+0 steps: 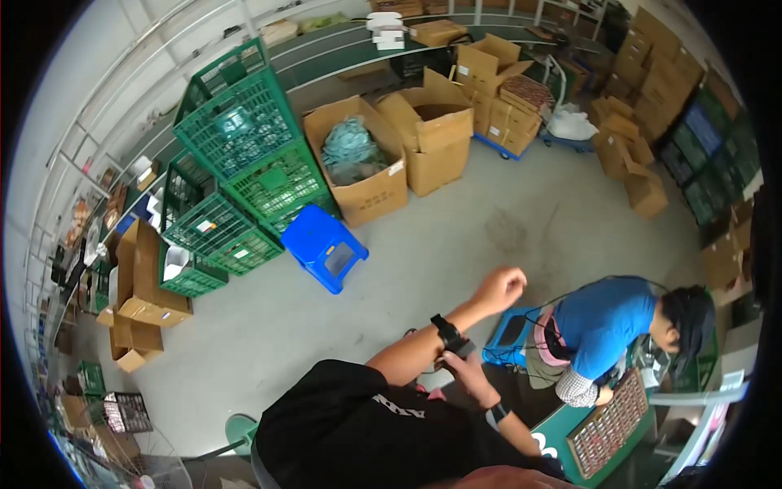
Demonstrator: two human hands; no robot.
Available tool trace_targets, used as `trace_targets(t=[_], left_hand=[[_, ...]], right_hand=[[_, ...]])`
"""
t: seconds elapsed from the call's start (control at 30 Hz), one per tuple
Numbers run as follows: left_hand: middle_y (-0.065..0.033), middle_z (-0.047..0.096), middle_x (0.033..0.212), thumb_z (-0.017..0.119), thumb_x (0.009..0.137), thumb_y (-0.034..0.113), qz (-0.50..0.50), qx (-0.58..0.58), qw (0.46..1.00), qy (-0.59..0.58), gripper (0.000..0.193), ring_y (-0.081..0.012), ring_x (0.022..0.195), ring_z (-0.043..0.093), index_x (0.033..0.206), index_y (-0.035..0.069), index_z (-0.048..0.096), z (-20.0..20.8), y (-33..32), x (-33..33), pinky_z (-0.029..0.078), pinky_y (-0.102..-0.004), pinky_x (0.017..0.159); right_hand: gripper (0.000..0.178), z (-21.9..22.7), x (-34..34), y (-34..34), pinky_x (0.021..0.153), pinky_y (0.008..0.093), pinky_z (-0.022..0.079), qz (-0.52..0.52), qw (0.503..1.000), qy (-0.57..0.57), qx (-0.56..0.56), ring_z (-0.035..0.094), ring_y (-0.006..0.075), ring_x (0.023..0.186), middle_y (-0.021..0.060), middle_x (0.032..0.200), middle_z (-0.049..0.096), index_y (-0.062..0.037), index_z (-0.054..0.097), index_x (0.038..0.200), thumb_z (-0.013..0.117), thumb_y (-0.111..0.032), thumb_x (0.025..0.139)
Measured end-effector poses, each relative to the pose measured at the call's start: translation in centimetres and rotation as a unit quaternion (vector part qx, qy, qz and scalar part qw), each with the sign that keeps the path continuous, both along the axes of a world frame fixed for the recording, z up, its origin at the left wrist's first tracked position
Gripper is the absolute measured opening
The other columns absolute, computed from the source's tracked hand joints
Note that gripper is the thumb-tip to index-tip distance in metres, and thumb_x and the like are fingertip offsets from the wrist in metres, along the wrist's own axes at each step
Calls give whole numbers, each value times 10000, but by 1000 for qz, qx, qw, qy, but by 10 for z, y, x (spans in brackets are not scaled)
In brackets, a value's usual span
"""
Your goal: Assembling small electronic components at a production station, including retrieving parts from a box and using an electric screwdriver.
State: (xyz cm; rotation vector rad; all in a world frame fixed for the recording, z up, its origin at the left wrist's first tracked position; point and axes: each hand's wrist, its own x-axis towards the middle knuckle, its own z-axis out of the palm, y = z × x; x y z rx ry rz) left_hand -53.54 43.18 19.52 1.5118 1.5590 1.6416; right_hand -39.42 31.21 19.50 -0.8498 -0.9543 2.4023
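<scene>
Over at 9 o'clock, far out, you've got open cardboard boxes (155, 297) on the floor (244, 342), w/ stacked green crates (273, 159) up at 10. Closer in, also at 9, is a blue stool (314, 232); an open carton (375, 196) w/ a bluish plastic bundle (352, 145) sits at 11. Approx 5 o'clock: the boxy dark device (462, 349), on your L wrist by a black strap (445, 328). Your R hand (468, 377), also at 5, looks clamped on it, thumb and fingers against its near side. Your L hand (498, 292), at 4, sticks out past the strap, fingers loosely curled in, nothing visible in it. Hands are apart from each other. Progress: strap's round the wrist, so that bit looks done; can't tell if it's fully fastened, & R hand isn't off the device yet. Further R, at 4, a co-worker in a blue top (607, 314) bends over the green table (555, 429), one hand by a tray of small pcs (576, 456).
</scene>
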Motion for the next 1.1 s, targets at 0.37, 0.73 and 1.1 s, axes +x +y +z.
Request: trace_targets(t=[0.37, 0.73, 1.1], left_hand=[[1, 567, 757, 630, 940, 133, 19, 17, 822, -568, 85, -154, 659, 515, 981, 58, 642, 54, 41, -206, 426, -319, 628], [13, 561, 765, 614, 1006, 281, 1, -123, 959, -254, 225, -87, 688, 497, 894, 86, 621, -23, 203, -339, 391, -272, 629], [-96, 669, 688, 604, 914, 217, -59, -455, 888, -27, 174, -220, 604, 664, 823, 86, 673, -264, -70, -315, 495, -362, 509]], right_hand=[[196, 40, -179, 119, 751, 305, 566, 279, 943, 43, 177, 674, 137, 810, 63, 913, 715, -6, 684, 1077, 707, -184, 999], [186, 26, -215, 374, 706, 278, 523, 295, 899, -15, 322, 649, 108, 791, 32, 883, 715, -15, 704, 1026, 760, -168, 936], [291, -295, -56, 725, 418, 337, 424, 316, 766, -492, 269, 512, 158, 459, 1, 611, 532, -112, 543, 725, 663, -227, 965]])
